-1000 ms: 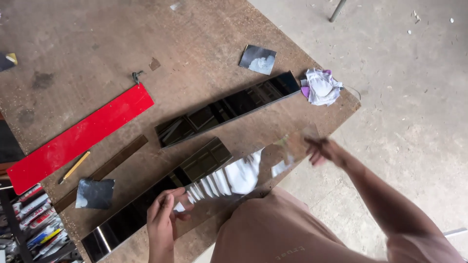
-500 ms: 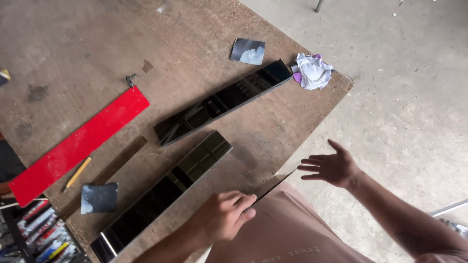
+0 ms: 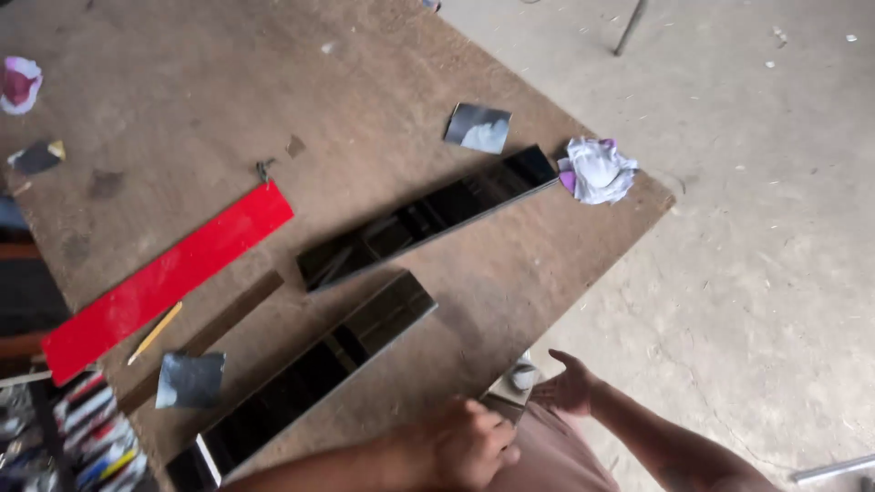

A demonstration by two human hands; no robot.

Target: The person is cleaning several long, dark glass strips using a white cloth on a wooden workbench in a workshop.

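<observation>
From the head camera we look down on a brown wooden bench [image 3: 383, 100] set at an angle over a concrete floor [image 3: 775, 228]. Our left hand [image 3: 469, 446] rests at the near edge of the bench, its fingers [image 3: 497, 437] curled in loosely; we cannot tell whether it holds anything. Our right hand [image 3: 567, 387] hangs just off the bench edge, fingers partly spread and empty, close beside a small pale block [image 3: 515, 381] at the edge with something round and whitish on it, too blurred to identify.

Nearest our left hand lies a long dark glossy strip [image 3: 314, 374], flat on the bench and running from the near-left corner toward the middle. A second dark strip [image 3: 428, 219] lies beyond it, apart and roughly parallel. Both look like glass or polished panel: we judge them stiff, slick-faced, fairly heavy for their width, and liable to crack if flexed or knocked, with edges that may be sharp. We would take the nearer one by its long edges toward the middle, both hands well apart, never by one end.

A long red strip [image 3: 164, 278] lies to the left, with a yellow pencil [image 3: 155, 333] just beside it. A crumpled white and purple cloth [image 3: 597, 170] touches the far strip's end; small grey glossy squares [image 3: 478, 128] lie scattered. Brightly striped packets [image 3: 91, 433] sit at the lower left, print unreadable.
</observation>
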